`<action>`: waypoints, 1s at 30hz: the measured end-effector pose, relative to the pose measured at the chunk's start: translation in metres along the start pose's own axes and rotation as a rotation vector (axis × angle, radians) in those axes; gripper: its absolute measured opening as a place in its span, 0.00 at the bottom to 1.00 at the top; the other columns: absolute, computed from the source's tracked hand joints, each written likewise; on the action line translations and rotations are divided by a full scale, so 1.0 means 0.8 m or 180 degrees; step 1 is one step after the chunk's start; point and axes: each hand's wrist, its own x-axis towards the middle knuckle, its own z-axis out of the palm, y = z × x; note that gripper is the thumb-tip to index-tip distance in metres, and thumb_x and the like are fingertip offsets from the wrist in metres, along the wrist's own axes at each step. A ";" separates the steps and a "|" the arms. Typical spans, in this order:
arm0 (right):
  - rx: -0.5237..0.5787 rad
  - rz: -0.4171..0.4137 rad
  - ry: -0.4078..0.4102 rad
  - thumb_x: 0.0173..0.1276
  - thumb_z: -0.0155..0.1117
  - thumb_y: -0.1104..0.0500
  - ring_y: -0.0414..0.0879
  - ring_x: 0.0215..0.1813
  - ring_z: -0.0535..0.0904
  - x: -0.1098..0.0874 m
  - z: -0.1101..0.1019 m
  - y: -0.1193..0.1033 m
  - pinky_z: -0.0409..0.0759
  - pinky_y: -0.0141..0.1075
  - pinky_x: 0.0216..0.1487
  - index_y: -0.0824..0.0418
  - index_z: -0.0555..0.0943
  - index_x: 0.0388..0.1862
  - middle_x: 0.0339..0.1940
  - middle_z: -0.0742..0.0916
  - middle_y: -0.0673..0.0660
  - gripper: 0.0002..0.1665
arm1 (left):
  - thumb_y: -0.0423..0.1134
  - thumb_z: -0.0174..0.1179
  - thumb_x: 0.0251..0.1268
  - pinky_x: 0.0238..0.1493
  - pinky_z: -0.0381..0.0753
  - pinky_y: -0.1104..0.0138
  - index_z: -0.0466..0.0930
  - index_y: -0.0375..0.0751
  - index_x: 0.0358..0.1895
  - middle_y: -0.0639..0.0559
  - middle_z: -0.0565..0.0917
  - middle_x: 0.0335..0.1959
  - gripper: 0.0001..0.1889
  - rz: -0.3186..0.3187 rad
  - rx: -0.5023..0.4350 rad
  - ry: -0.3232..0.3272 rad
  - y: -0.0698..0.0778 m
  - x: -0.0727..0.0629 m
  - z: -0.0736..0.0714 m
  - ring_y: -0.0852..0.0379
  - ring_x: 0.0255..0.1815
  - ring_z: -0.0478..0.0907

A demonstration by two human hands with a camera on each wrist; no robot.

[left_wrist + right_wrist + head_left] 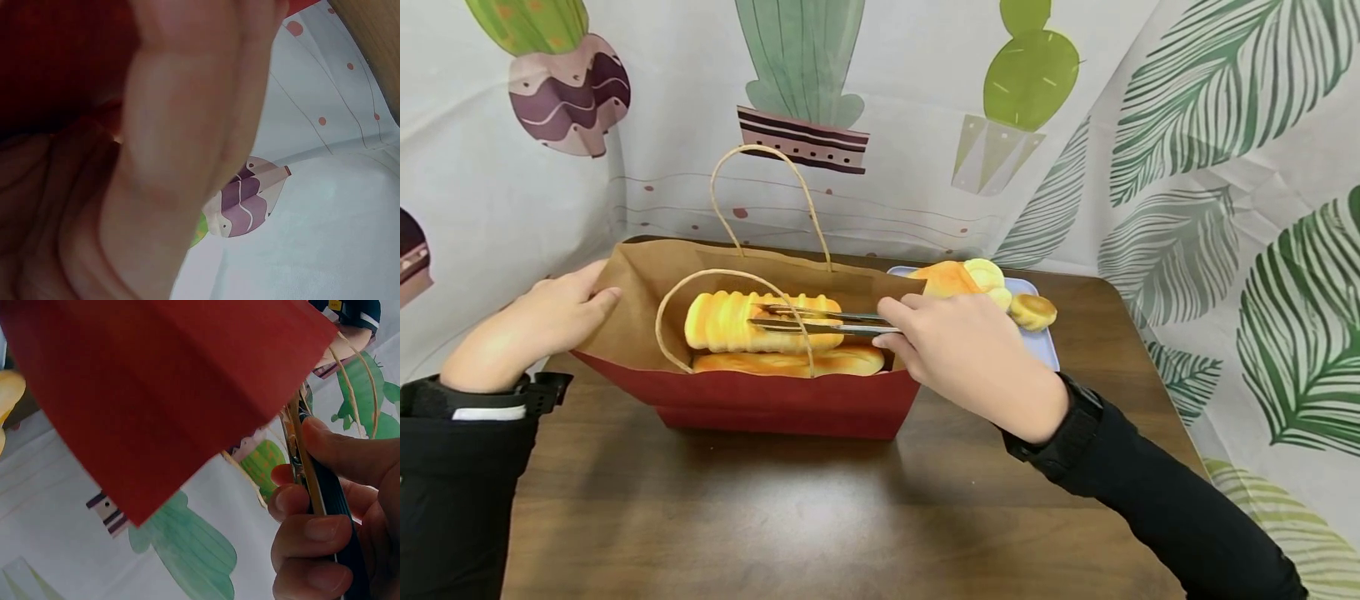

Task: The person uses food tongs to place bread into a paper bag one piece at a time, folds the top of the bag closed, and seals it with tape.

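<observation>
Clasping tongs (pixel 850 329): right grip (pixel 973 354) curled

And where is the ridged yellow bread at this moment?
In the head view, the ridged bread is left of centre inside the red bag, near another loaf.

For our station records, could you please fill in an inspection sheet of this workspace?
Surface: brown table, also bearing a pale tray with more bread.
Job's things: red paper bag, standing open; ridged loaf and smoother loaf inside; tongs across the ridged loaf, grip on it unclear.
Clutter: nothing seen.
Hands: left hand pinches the bag's edge; right hand holds the tongs.
Cables: nothing seen.
Surroundings: white backdrop cloth with a plant print.
</observation>
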 end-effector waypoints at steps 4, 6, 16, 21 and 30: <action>0.0044 0.0055 -0.0267 0.64 0.65 0.50 0.42 0.12 0.63 0.018 0.008 -0.007 0.53 0.32 0.13 0.56 0.71 0.27 0.15 0.70 0.47 0.16 | 0.38 0.37 0.74 0.55 0.58 0.30 0.50 0.28 0.67 0.17 0.63 0.58 0.24 -0.0008 -0.0020 -0.0001 -0.003 0.002 0.002 0.15 0.57 0.58; 0.0040 0.0081 -0.0425 0.65 0.64 0.49 0.43 0.13 0.65 0.027 0.011 -0.011 0.54 0.32 0.13 0.55 0.72 0.28 0.16 0.70 0.47 0.15 | 0.39 0.37 0.74 0.55 0.58 0.30 0.50 0.28 0.67 0.17 0.63 0.59 0.25 -0.0012 -0.0029 0.0005 -0.004 0.002 0.003 0.15 0.57 0.58; -0.0016 -0.0056 -0.0871 0.67 0.61 0.48 0.44 0.18 0.72 0.064 0.029 -0.027 0.66 0.33 0.16 0.54 0.77 0.33 0.17 0.75 0.47 0.11 | 0.40 0.36 0.75 0.57 0.57 0.31 0.48 0.25 0.68 0.17 0.61 0.59 0.26 -0.0038 -0.0057 -0.0037 -0.004 0.002 0.003 0.15 0.58 0.57; -0.0125 -0.0126 -0.0951 0.66 0.61 0.50 0.42 0.18 0.72 0.072 0.041 -0.036 0.66 0.32 0.18 0.52 0.77 0.32 0.18 0.77 0.46 0.08 | 0.40 0.36 0.75 0.56 0.57 0.31 0.48 0.26 0.68 0.17 0.61 0.59 0.26 -0.0054 -0.0082 -0.0068 -0.004 0.002 0.001 0.16 0.58 0.57; -0.0085 -0.0180 -0.1088 0.65 0.63 0.48 0.40 0.17 0.72 0.083 0.063 -0.053 0.66 0.30 0.15 0.51 0.79 0.30 0.18 0.80 0.45 0.09 | 0.40 0.35 0.75 0.56 0.58 0.31 0.48 0.27 0.68 0.17 0.61 0.59 0.26 -0.0052 -0.0095 -0.0081 -0.004 0.002 0.002 0.16 0.58 0.57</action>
